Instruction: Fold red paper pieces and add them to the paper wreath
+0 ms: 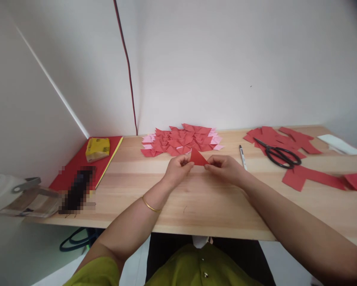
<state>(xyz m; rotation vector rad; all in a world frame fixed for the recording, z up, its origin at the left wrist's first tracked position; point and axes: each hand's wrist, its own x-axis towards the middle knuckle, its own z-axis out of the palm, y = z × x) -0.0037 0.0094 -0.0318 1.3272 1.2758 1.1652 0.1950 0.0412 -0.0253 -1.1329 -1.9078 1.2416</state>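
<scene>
A small red paper triangle [198,158] is held between my two hands above the wooden table. My left hand [178,170] pinches its left corner, and my right hand [221,167] pinches its right corner. The triangle's tip points up. Just behind it, against the wall, lies a pile of folded red and pink paper pieces [181,140].
Right of my hands lie a marker [242,156], black-handled scissors [281,156], red paper pieces [273,135] and a red strip [321,177]. On the left are a yellow packet [97,149] on red sheets [107,159], a blurred dark object [78,190] and a white device [2,190].
</scene>
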